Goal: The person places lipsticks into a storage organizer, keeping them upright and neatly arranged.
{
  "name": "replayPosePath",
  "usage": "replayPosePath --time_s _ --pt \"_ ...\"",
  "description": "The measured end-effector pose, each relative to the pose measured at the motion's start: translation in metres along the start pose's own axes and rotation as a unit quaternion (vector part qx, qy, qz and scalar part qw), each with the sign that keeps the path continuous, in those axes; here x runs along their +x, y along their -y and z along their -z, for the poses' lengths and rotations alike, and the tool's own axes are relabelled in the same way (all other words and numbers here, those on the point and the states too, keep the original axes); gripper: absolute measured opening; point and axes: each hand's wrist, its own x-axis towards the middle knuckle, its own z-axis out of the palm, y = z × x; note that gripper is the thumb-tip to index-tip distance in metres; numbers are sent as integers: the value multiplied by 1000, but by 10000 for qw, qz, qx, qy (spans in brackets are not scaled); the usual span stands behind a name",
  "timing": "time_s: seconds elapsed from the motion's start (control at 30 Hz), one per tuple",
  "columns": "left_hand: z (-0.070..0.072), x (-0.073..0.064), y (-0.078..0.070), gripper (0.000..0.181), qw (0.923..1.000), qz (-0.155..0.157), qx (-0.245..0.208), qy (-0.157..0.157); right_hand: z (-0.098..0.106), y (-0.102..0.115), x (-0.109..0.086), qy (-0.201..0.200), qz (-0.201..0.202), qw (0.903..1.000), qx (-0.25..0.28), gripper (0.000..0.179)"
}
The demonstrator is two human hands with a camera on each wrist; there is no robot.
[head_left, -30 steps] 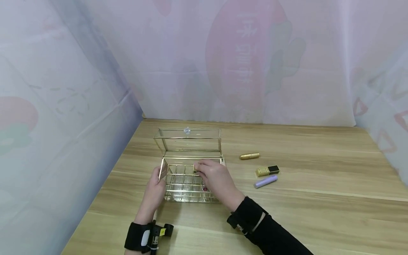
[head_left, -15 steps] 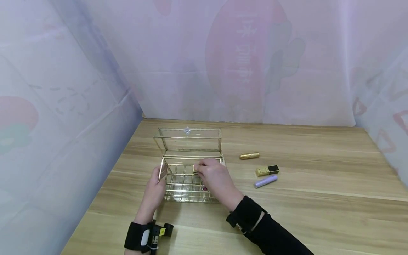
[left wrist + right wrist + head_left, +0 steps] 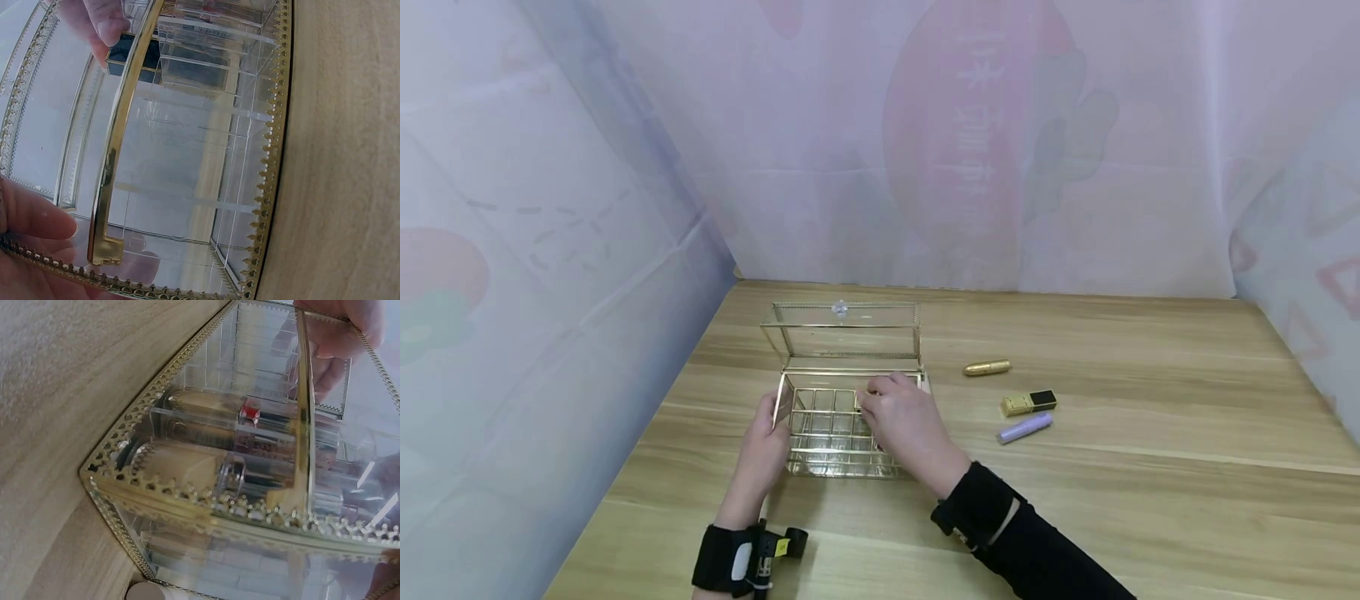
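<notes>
A clear glass box [image 3: 831, 451] with gold edges and a grid of compartments stands on the table, its lid [image 3: 850, 340] tipped back. My left hand [image 3: 763, 450] grips the box's left wall, the thumb [image 3: 47, 215] on one face and fingers behind the glass. Over the right part of the grid, my right hand [image 3: 913, 425] pinches the top of a black square lipstick tube [image 3: 134, 57] with gold trim, which sits in a compartment. In the right wrist view, several clear-bodied lip gloss tubes [image 3: 181, 464] fill compartments at the box's right end.
To the right of the box lie a gold bullet-shaped lipstick [image 3: 987, 367], a gold and black lipstick [image 3: 1028, 403] and a lilac tube [image 3: 1026, 428]. A clear knob [image 3: 840, 309] tops the lid. Pale printed cloth [image 3: 820, 167] hangs behind the wooden table [image 3: 1150, 500].
My right hand has shifted slightly over the grid, and the small red spot by its palm is now covered. My left hand and the box have stayed put.
</notes>
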Motion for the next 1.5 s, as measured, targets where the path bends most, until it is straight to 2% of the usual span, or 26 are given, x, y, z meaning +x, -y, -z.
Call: replayPosePath --time_s 0.8,1.23,1.4,1.5 --pt "1 0 1 48 10000 -33 -10 -4 0 2 0 64 153 9996 -220 18" --pt "1 1 3 47 10000 -33 14 -25 -4 2 2 16 102 9995 -284 11" --pt "0 1 3 48 10000 -72 -42 2 -5 0 1 125 30 9999 -115 14" --pt "0 1 3 48 9999 -84 -63 13 -5 -2 -1 10 -45 9999 134 13"
